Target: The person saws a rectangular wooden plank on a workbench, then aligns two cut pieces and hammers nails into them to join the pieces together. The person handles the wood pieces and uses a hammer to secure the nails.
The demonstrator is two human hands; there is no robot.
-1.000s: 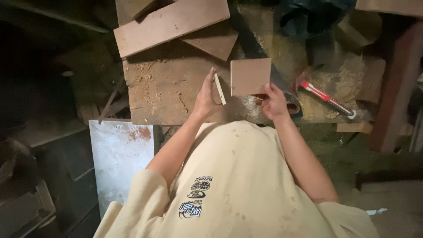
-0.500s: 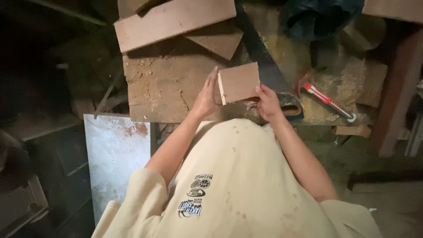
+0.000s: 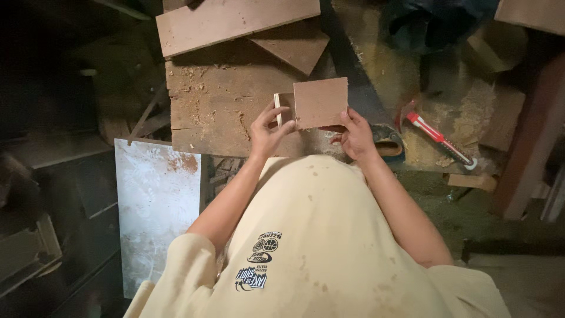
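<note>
We have lifted the square wooden panel (image 3: 320, 102) upright again, right hand (image 3: 356, 136) gripping its corner, left hand (image 3: 266, 131) pinching a thin wooden strip (image 3: 278, 109) against its edge.

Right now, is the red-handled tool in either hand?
No. The red-handled tool lies on the sawdust-covered bench to the right, apart from the right hand and left hand, which hold a square wooden board.

The small board (image 3: 321, 101) is smooth, matt brown wood with a pale raw edge. The counter (image 3: 218, 100) is rough, sawdust-strewn wood. The utility knife (image 3: 438, 138) looks like glossy red plastic and metal.
</note>
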